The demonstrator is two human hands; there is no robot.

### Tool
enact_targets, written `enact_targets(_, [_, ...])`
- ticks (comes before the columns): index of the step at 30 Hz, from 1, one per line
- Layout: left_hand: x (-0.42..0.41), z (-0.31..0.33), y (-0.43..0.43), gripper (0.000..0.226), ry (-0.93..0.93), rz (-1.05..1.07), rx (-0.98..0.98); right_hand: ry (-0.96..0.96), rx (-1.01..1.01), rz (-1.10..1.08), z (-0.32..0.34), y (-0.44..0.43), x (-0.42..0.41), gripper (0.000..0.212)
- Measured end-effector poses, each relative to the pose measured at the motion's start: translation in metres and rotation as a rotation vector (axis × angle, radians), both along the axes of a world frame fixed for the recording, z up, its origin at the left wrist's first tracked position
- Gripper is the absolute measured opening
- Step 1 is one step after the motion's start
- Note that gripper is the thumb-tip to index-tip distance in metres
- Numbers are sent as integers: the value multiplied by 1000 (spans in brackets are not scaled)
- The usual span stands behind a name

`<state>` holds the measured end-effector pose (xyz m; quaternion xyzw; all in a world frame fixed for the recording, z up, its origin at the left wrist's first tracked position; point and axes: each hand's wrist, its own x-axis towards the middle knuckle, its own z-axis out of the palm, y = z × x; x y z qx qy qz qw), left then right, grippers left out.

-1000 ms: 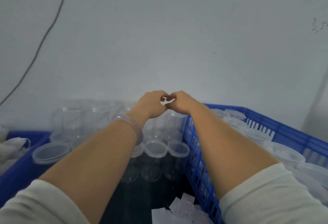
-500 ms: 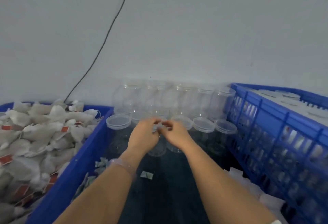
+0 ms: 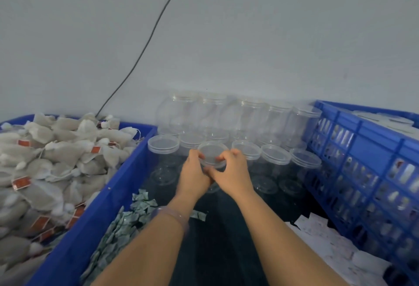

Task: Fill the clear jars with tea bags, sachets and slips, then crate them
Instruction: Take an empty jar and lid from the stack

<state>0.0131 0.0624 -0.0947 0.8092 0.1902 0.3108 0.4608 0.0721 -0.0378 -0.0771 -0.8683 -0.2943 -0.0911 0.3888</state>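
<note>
Left hand (image 3: 192, 173) and right hand (image 3: 234, 172), each grip curled round one lidded clear jar (image 3: 212, 155) mid-surface (image 3: 217, 236), four more lidded jars (image 3: 275, 154) flanking it, five open jars (image 3: 244, 115) stacked at 12 o'clock, tea-bag bin (image 3: 127, 172) at 9, sachets (image 3: 122, 226) at 7, slips (image 3: 328, 240) at 5, crate (image 3: 367, 140) at 3.

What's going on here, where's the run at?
A person is packing jars. The left hand and right hand both grip the lid of a front-row jar. The other jars in the rows look empty. Tea bags fill the bin on the left, with sachets piled beside it and slips on the right. The crate on the right already holds capped jars.
</note>
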Motion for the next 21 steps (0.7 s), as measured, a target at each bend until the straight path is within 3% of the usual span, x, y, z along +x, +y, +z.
enact_targets(3, [-6,7,-7,47,13,34,49,14,59,-32,0,-6,-7,41])
enact_targets(6, [-22,19,-18,83,76,-68,108,59,157,-34,5,-24,-21,53])
enact_targets(10, [-64,30,-48,67,-72,-171,105,169,376,101,15,-58,-58,61])
enact_targets(15, [-117,-8,-81,72,-231,-260,-120,342,282,293,2,-96,-109,84])
enact_targets(21, [-135,-38,-92,82,-277,-130,-215,304,405,284,-22,-88,-142,82])
